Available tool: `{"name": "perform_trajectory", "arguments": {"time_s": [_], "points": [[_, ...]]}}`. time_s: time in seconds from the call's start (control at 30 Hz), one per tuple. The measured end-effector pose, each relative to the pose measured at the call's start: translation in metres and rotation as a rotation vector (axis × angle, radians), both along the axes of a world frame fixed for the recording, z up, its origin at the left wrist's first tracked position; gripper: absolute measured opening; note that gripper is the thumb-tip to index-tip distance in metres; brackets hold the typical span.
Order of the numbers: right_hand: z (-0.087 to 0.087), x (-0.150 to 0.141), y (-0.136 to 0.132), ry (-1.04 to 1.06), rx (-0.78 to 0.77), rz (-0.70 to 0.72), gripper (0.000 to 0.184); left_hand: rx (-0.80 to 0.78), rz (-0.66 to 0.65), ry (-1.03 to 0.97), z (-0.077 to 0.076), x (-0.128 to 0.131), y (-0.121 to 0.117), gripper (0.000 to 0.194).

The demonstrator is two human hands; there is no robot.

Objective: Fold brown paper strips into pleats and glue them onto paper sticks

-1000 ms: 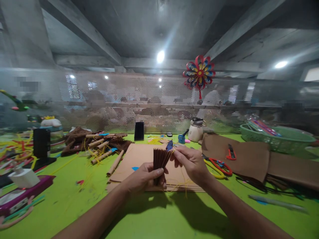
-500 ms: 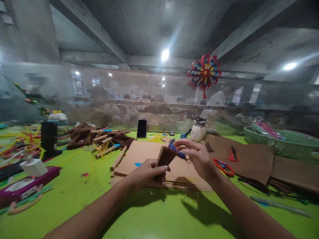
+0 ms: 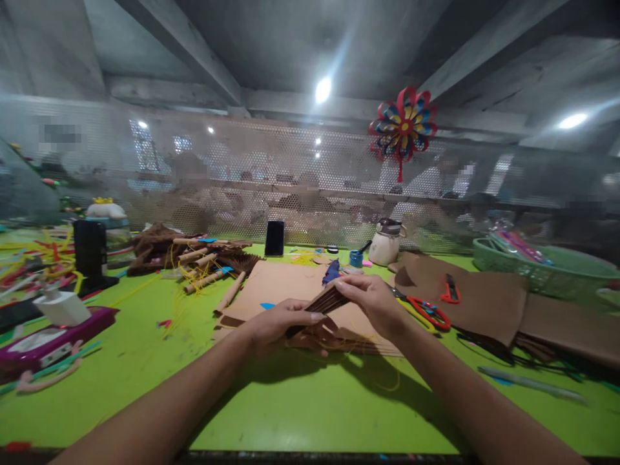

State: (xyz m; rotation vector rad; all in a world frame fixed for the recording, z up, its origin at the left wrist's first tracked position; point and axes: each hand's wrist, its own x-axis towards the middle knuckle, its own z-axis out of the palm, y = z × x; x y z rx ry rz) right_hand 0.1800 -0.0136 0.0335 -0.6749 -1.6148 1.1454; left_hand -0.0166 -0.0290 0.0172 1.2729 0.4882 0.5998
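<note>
A bundle of pleated brown paper (image 3: pixel 327 302) is held between both hands above a stack of tan paper sheets (image 3: pixel 274 278). My left hand (image 3: pixel 283 323) grips its lower left end, thumb on top. At the upper right end, my right hand (image 3: pixel 371 298) pinches the folds together. Just behind them lies a dark blue object (image 3: pixel 331 272), partly hidden by the right hand. Thin yellow thread trails beneath the hands. Scissors with red-orange handles (image 3: pixel 431 315) lie right of my right hand.
Brown paper sheets (image 3: pixel 479 303) and a green basket (image 3: pixel 571 268) are at the right. A phone (image 3: pixel 274 239) and a white jug (image 3: pixel 386 245) stand at the back. Rolled brown paper pieces (image 3: pixel 206 279) lie left of the stack; a purple power strip (image 3: pixel 58 345) is farther left.
My right hand has come down from open fingers to a pinch on the pleated paper. The paper has tilted flatter, its folds pressed closer together. The view has shifted slightly.
</note>
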Motion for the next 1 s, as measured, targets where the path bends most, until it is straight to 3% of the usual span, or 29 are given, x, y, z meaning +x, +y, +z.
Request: {"name": "perform_trajectory", "arguments": {"time_s": [0.13,0.37,0.57,0.7,0.8,0.93,1.0], "points": [[-0.001,0.002,0.004,0.018,-0.045,0.086,0.031,-0.004,0.020,-0.007,-0.003,-0.003,0.005,0.031],[-0.006,0.004,0.017,0.075,-0.046,-0.132,0.031,0.028,0.049,0.120,0.007,-0.006,0.006,0.036],[-0.001,0.018,0.025,0.202,-0.091,-0.175,0.033,0.190,0.206,0.159,0.019,-0.006,0.005,0.038],[0.000,0.024,0.027,0.133,-0.016,-0.244,0.032,0.167,0.201,0.140,0.017,-0.006,0.008,0.027],[-0.003,0.025,0.031,-0.058,0.038,-0.353,0.037,0.140,0.182,0.184,0.012,-0.004,0.009,0.031],[-0.007,0.027,0.039,-0.288,0.296,-0.665,0.041,0.258,0.295,0.283,0.010,0.001,0.009,0.031],[-0.007,0.029,0.041,-0.306,0.419,-0.729,0.036,0.328,0.377,0.335,0.011,0.003,0.009,0.027]]}}
